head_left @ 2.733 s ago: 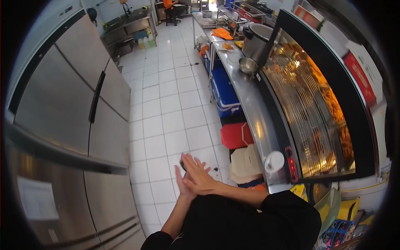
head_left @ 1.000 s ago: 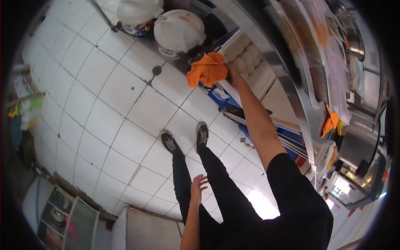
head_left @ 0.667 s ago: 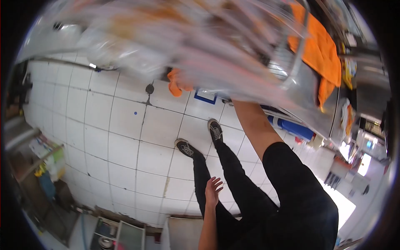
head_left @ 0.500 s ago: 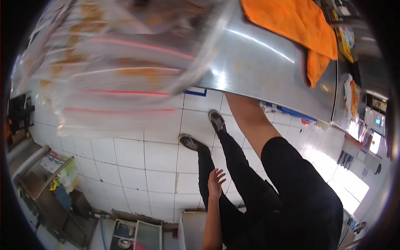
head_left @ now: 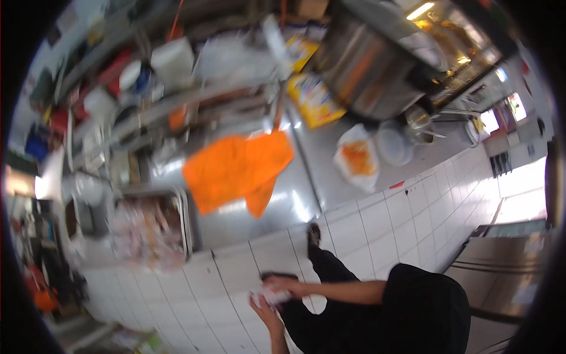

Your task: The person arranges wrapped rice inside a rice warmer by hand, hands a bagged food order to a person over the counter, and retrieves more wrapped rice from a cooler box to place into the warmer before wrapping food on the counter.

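Both hands meet low in front of my body, above the floor. A small white-and-reddish bundle [head_left: 271,295] lies between them, perhaps plastic or paper; blur hides its kind. My right hand [head_left: 288,287] is closed on its upper side. My left hand [head_left: 266,312] cups it from below, fingers curled against it. Beyond the hands is the steel counter [head_left: 224,230], with an orange cloth [head_left: 236,168] spread over it. To the left, clear plastic bags [head_left: 141,233] with brownish contents fill a metal tray [head_left: 187,227].
At the right of the counter are a large steel pot [head_left: 371,65], a yellow packet [head_left: 315,100], a white bag with orange stuff [head_left: 356,159] and a clear round container [head_left: 394,143]. A cluttered shelf [head_left: 171,106] runs behind. A steel unit [head_left: 501,265] stands at the right.
The view has swung, so the tray of bags is now farther off and the cloth nearer the middle. My right hand has come out from under the counter; both hands are together on a bundle.
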Demonstrator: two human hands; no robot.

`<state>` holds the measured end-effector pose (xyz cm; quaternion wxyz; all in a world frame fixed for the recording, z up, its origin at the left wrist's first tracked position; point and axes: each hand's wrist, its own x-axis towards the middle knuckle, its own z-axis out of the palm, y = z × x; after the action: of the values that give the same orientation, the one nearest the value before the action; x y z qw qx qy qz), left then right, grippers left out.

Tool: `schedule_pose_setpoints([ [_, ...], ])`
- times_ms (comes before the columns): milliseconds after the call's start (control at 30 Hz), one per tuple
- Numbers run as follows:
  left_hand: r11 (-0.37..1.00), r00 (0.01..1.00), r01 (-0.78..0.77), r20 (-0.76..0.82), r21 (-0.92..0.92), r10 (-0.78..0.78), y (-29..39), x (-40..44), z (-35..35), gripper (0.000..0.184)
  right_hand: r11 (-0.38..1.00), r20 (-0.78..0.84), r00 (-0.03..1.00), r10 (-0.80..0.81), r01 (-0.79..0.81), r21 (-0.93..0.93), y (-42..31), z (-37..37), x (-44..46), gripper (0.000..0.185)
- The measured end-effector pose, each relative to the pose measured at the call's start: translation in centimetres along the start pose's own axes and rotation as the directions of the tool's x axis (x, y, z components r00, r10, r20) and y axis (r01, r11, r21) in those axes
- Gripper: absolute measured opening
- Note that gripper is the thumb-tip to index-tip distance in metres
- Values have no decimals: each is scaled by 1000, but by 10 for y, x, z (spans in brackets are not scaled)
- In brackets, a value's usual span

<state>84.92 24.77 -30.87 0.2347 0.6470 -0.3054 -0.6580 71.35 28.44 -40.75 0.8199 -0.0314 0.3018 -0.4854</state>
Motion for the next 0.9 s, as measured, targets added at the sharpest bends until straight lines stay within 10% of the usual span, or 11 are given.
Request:
schedule_pose_setpoints([
  [167,959,974,-197,153,204,167,48,-98,94,44,985,-182,974,134,-112,127,-116,65,-178,49],
  [367,874,883,-366,415,320,218,145,-139,263,37,918,-117,986,-119,154,364,-283,25,-328,44],
  [467,819,753,-521,581,240,309,217,-137,355,46,922,35,955,-295,275,271,-350,-27,-393,46],
  [600,972,617,-198,754,-127,224,349,-136,465,59,921,-97,928,-361,371,120,-427,-57,-472,53],
  [900,677,432,-696,893,240,128,539,-141,670,59,847,-132,871,-474,409,-339,-566,-83,-572,71],
])
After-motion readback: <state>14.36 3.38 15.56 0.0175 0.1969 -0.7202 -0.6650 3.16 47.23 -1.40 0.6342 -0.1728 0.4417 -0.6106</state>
